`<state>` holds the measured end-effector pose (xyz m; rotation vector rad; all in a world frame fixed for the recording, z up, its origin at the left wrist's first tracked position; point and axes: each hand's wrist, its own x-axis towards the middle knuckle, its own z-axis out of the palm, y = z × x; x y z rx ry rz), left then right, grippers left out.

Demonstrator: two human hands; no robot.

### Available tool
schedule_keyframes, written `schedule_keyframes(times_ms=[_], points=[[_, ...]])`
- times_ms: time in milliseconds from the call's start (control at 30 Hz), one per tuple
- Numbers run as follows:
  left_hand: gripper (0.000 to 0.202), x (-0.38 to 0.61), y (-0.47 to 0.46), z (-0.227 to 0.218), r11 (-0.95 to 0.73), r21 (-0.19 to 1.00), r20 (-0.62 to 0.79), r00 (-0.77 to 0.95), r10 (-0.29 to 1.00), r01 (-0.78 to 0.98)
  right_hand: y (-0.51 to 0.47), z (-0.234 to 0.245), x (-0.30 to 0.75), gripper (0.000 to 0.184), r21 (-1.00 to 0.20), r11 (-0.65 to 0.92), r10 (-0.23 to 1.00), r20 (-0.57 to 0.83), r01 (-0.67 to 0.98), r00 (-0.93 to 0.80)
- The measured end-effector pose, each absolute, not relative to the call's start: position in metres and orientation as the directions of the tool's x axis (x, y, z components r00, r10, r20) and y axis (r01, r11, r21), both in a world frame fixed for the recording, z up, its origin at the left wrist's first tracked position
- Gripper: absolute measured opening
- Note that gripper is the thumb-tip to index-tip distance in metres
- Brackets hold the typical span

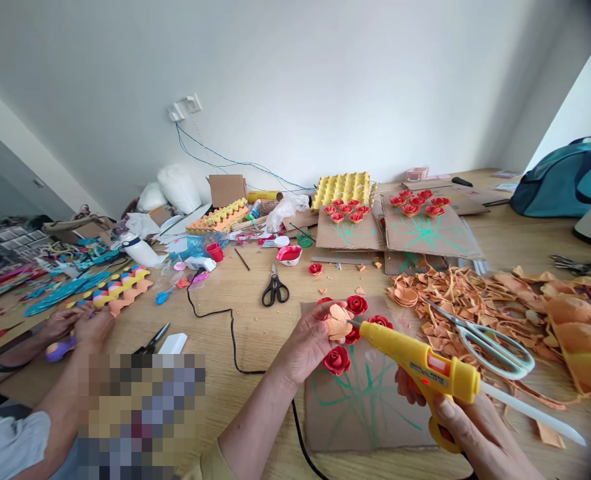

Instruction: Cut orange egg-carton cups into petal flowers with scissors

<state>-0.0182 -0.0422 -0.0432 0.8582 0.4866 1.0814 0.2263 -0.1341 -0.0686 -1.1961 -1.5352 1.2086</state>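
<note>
Pinched in the fingers of my left hand (302, 347) is an orange egg-carton flower (339, 321) with rounded petals. My right hand (458, 423) grips a yellow hot glue gun (415, 352), a white glue stick (530, 410) jutting from its back. The gun's metal nozzle is at the flower's right edge; whether they touch I cannot tell. Below both hands lies a cardboard sheet (335, 420) painted with green stems. Several red paper roses (337, 360) sit on its upper part, some partly hidden behind my left hand and the gun.
Orange carton scraps (445, 307) and light-green scissors (495, 343) lie to the right. Black scissors (275, 290), a red paint cup (289, 254) and a loose red rose (316, 268) are ahead. Finished flower boards (425, 230) stand behind. At left, another person's hands (88, 327) hold a painted carton strip. A black cord (232, 347) crosses the table.
</note>
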Motion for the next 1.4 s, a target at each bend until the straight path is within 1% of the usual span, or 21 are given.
schedule_keyframes(times_ms=[67, 167, 333, 400, 533, 700, 833, 1100, 1300, 1400], points=[[0.048, -0.018, -0.043, -0.043, 0.205, 0.803, 0.066, 0.425, 0.903, -0.559, -0.138, -0.066, 0.221, 0.054, -0.987, 0.032, 0.992, 0.012, 0.16, -0.125], [0.048, -0.018, -0.043, -0.044, 0.207, 0.8, 0.07, 0.431, 0.9, -0.563, -0.14, -0.064, 0.218, 0.056, -0.986, 0.042, 0.996, 0.029, 0.163, -0.079], [0.045, -0.019, -0.041, -0.046, 0.215, 0.788, 0.072, 0.433, 0.899, -0.577, -0.134, -0.071, 0.231, 0.053, -0.959, 0.133, 0.972, 0.077, 0.248, -0.223], [0.045, -0.02, -0.041, -0.047, 0.22, 0.788, 0.07, 0.437, 0.897, -0.575, -0.132, -0.074, 0.235, 0.051, -0.948, 0.167, 0.962, 0.097, 0.269, -0.255], [0.045, -0.019, -0.04, -0.049, 0.234, 0.784, 0.056, 0.441, 0.896, -0.575, -0.131, -0.075, 0.236, 0.051, -0.934, 0.206, 0.956, 0.128, 0.292, -0.264], [0.044, -0.02, -0.04, -0.049, 0.238, 0.758, 0.06, 0.427, 0.902, -0.608, -0.132, -0.073, 0.234, 0.051, -0.929, 0.213, 0.955, 0.133, 0.304, -0.264], [0.048, -0.02, -0.041, -0.046, 0.249, 0.751, 0.059, 0.437, 0.897, -0.612, -0.131, -0.072, 0.234, 0.05, -0.923, 0.229, 0.952, 0.146, 0.308, -0.27], [0.047, -0.02, -0.041, -0.046, 0.287, 0.733, 0.033, 0.454, 0.89, -0.617, -0.133, -0.075, 0.237, 0.051, -0.932, 0.205, 0.945, 0.109, 0.3, -0.308], [0.054, -0.022, -0.039, -0.049, 0.322, 0.706, 0.02, 0.473, 0.881, -0.631, -0.131, -0.078, 0.237, 0.051, -0.924, 0.225, 0.945, 0.129, 0.308, -0.302], [0.053, -0.021, -0.038, -0.05, 0.328, 0.686, 0.022, 0.469, 0.883, -0.649, -0.131, -0.076, 0.234, 0.052, -0.919, 0.239, 0.941, 0.139, 0.315, -0.309]])
